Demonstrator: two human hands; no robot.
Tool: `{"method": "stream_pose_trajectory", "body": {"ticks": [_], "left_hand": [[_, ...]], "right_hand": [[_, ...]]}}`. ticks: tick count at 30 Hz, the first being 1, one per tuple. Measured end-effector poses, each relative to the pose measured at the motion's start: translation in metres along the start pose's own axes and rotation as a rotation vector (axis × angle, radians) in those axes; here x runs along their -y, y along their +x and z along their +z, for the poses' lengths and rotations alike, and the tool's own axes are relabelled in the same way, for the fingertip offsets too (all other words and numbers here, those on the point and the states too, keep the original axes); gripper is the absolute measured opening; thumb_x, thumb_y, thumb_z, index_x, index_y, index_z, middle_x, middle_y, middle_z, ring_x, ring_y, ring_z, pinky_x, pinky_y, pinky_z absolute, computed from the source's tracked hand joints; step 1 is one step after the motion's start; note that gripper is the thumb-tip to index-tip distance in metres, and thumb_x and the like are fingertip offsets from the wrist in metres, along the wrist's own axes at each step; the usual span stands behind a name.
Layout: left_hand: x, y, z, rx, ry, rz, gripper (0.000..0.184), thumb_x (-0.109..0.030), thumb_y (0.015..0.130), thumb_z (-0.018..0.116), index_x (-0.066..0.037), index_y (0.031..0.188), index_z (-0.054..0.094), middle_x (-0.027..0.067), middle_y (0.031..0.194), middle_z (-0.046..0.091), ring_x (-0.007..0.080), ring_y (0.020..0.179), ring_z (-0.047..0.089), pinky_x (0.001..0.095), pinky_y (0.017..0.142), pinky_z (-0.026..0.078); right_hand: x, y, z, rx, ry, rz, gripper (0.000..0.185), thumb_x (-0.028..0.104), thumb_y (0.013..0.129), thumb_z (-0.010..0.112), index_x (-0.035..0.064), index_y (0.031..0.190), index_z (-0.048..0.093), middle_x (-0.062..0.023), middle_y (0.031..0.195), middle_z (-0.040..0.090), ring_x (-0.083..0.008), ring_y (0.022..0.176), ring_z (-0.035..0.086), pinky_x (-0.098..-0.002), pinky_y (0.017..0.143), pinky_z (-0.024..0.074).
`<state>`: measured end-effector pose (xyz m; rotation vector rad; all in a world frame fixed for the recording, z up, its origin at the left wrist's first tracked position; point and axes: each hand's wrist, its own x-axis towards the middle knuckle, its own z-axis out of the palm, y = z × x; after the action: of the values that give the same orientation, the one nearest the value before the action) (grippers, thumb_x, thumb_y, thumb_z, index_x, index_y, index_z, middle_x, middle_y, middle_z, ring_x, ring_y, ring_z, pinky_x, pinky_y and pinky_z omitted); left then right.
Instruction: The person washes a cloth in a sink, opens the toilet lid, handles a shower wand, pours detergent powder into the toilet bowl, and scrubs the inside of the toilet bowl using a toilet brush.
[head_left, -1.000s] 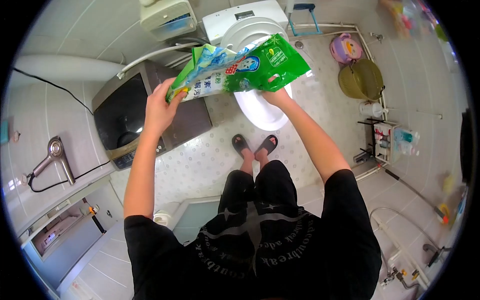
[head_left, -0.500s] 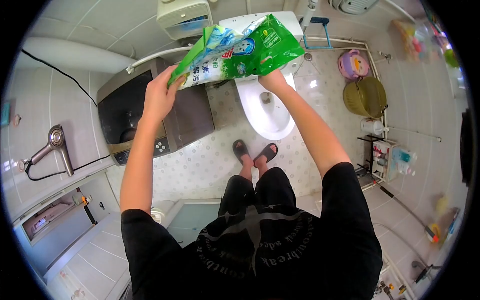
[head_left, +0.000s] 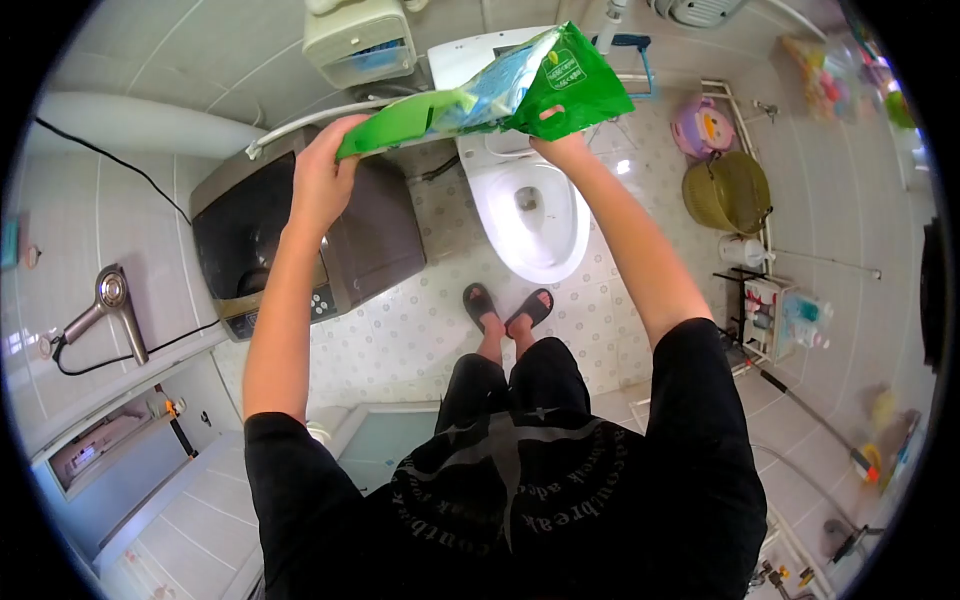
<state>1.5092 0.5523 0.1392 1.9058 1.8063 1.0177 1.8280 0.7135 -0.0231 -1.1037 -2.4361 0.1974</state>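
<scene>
A green and blue-white bag of laundry powder [head_left: 578, 88] is stretched out between my two hands. My left hand [head_left: 324, 172] closes around its left end, thumb toward me. At the right end, my right hand [head_left: 562, 150] grips the lower edge near the cut-out handle hole; most of its fingers are hidden by the plastic. The bag hangs in the air, partly in front of the white toilet [head_left: 487, 215]. Below my left hand stands a dark top-load washing machine [head_left: 375, 225].
A hair dryer [head_left: 118, 305] hangs on the left wall. To the right are an olive bucket [head_left: 715, 205], a pink container [head_left: 690, 130] and a small rack [head_left: 762, 315] of bottles. A white tissue box [head_left: 355, 35] is mounted behind. My slippered feet [head_left: 508, 310] are before the toilet.
The bag has tilted, so its printed front is mostly turned out of sight. Its right end has shifted right with my right hand. Both hands keep their hold.
</scene>
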Motion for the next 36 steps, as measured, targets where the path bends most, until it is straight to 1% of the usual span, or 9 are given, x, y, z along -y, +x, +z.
{"method": "stream_pose_trajectory", "body": {"ticks": [8,13,15,18,19,22,27,34,36], "left_hand": [[-0.025,0.028,0.052,0.059,-0.052,0.113,0.035,0.005,0.086,0.061,-0.006,0.12,0.063,0.0141,0.117,0.068,0.0356,0.107,0.065,0.0369,0.088,0.052],[-0.054,0.047,0.085,0.112,-0.132,0.105,0.034,0.002,0.086,0.065,-0.007,0.119,0.064,0.0133,0.113,0.069,0.0335,0.097,0.067,0.0356,0.081,0.053],[-0.063,0.053,0.099,0.094,-0.148,0.118,0.032,0.0,0.087,0.067,-0.007,0.118,0.064,0.0132,0.11,0.069,0.0323,0.093,0.067,0.0346,0.078,0.053],[-0.069,0.06,0.114,0.125,-0.175,0.17,0.027,-0.003,0.092,0.066,-0.006,0.118,0.063,0.0108,0.1,0.071,0.0194,0.089,0.068,0.0291,0.074,0.052],[-0.074,0.06,0.116,0.153,-0.188,0.108,0.027,-0.005,0.091,0.067,-0.006,0.117,0.064,0.0112,0.101,0.071,0.0218,0.088,0.068,0.0303,0.074,0.052],[-0.085,0.055,0.121,0.233,-0.198,-0.007,0.028,-0.007,0.088,0.071,-0.007,0.116,0.066,0.0121,0.101,0.071,0.0262,0.084,0.067,0.0326,0.072,0.052],[-0.088,0.033,0.131,0.271,-0.241,0.028,0.028,-0.007,0.088,0.071,-0.008,0.115,0.066,0.0124,0.098,0.07,0.0248,0.081,0.066,0.0313,0.068,0.051],[-0.087,-0.013,0.142,0.394,-0.276,-0.067,0.029,0.001,0.084,0.069,-0.007,0.112,0.066,0.0129,0.103,0.07,0.0281,0.087,0.068,0.0321,0.073,0.053],[-0.081,-0.027,0.146,0.34,-0.279,0.066,0.029,0.002,0.084,0.068,-0.007,0.112,0.067,0.0129,0.102,0.07,0.0283,0.086,0.068,0.0322,0.072,0.053]], "right_hand": [[-0.065,-0.032,-0.027,-0.02,-0.059,0.094,0.038,0.006,0.07,0.068,0.0079,0.108,0.067,-0.0186,0.111,0.064,-0.0396,0.107,0.058,-0.0495,0.09,0.0493],[-0.088,-0.05,-0.06,0.13,-0.156,0.265,0.038,0.011,0.075,0.065,0.0085,0.113,0.067,-0.02,0.113,0.064,-0.0411,0.106,0.058,-0.0506,0.095,0.0472],[-0.098,-0.061,-0.068,0.025,-0.169,0.206,0.039,0.011,0.075,0.066,0.0088,0.114,0.067,-0.0198,0.114,0.064,-0.041,0.106,0.058,-0.0512,0.096,0.0469],[-0.108,-0.079,-0.079,-0.006,-0.16,0.227,0.038,0.012,0.074,0.066,0.0084,0.112,0.066,-0.0193,0.113,0.064,-0.0407,0.105,0.058,-0.0512,0.096,0.0468],[-0.11,-0.085,-0.081,0.006,-0.151,0.253,0.037,0.012,0.074,0.067,0.0082,0.111,0.066,-0.0191,0.113,0.064,-0.0406,0.105,0.058,-0.0511,0.096,0.0468],[-0.107,-0.101,-0.09,0.069,-0.185,0.321,0.032,0.012,0.071,0.068,0.0069,0.102,0.068,-0.0169,0.106,0.066,-0.0397,0.102,0.06,-0.0505,0.092,0.0474],[-0.098,-0.147,-0.101,-0.164,-0.212,0.061,0.024,0.008,0.065,0.069,0.0094,0.088,0.07,-0.0119,0.09,0.067,-0.0365,0.085,0.064,-0.0474,0.071,0.0503],[-0.069,-0.221,-0.094,-0.191,-0.059,0.176,0.023,0.004,0.065,0.068,0.0075,0.088,0.069,-0.0144,0.09,0.067,-0.037,0.084,0.064,-0.0467,0.071,0.0511],[-0.058,-0.24,-0.089,-0.162,-0.047,0.232,0.022,0.003,0.066,0.067,0.0068,0.088,0.069,-0.0147,0.09,0.067,-0.0372,0.084,0.064,-0.0467,0.071,0.0511]]}}
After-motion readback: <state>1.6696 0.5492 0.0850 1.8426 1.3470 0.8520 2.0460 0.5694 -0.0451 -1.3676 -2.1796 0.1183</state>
